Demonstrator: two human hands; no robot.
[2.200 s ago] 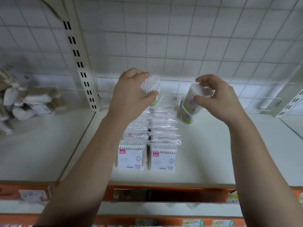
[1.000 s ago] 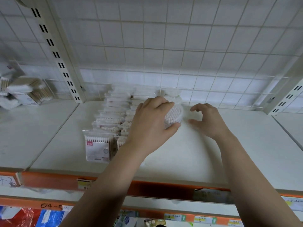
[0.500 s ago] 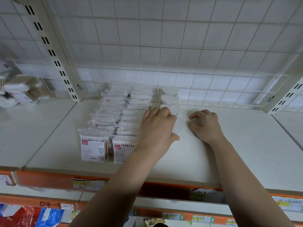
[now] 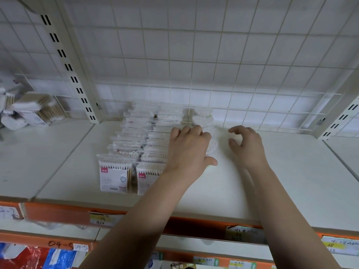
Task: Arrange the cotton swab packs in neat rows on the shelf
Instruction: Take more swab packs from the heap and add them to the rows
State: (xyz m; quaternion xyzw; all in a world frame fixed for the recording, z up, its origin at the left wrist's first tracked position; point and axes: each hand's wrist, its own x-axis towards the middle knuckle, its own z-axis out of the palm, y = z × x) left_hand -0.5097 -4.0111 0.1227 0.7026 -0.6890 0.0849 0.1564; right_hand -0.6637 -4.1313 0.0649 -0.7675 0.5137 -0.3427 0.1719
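a white shelf ran across the middle of the frame, backed by a pale wire grid and bounded at upper left by a slotted upright; an orange rail with paper price labels edged its front. left of centre, flat swab packs stood in two close rows running from the shelf's front toward the grid. just right of those rows, a single line of round tubs of swabs led back to the grid. the left hand lay over the near end of that line, its fingers bent over the top of the front tub and its thumb stretched along the tub's near side, so it gripped the tub from above; its wrist hid part of the right-hand row of flat packs. the right hand was just right of the tubs, apart from them, its fingers loosely curled with thumb and forefinger spread, holding nothing. a heap of loose packs sat in the neighbouring bay at far left.
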